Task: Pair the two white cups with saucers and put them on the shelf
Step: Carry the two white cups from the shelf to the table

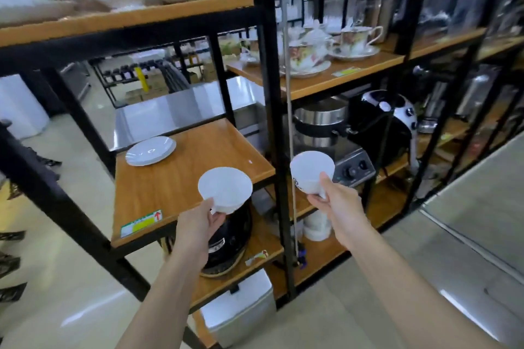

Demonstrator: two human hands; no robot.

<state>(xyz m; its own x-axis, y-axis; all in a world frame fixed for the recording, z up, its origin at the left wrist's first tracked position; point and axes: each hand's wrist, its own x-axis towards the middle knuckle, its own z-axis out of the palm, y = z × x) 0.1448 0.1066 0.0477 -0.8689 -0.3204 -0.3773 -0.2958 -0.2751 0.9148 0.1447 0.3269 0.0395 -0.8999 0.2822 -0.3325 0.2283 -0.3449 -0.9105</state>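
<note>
Right now your left hand grips one white cup by its base, held over the front edge of the wooden shelf. Your right hand is closed around the second white cup, just off the shelf's right side, past the black upright post. Two stacked white saucers rest at the shelf's back left corner, well apart from both cups.

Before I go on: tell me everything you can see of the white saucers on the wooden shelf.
The stack of glossy white round saucers looks like glazed ceramic, shallow, with raised rims. At least two lie nested; the exact count is unclear. They sit flat at the far left corner of the brown wooden shelf board, light glinting on the top one. No cup or hand touches them.
</note>
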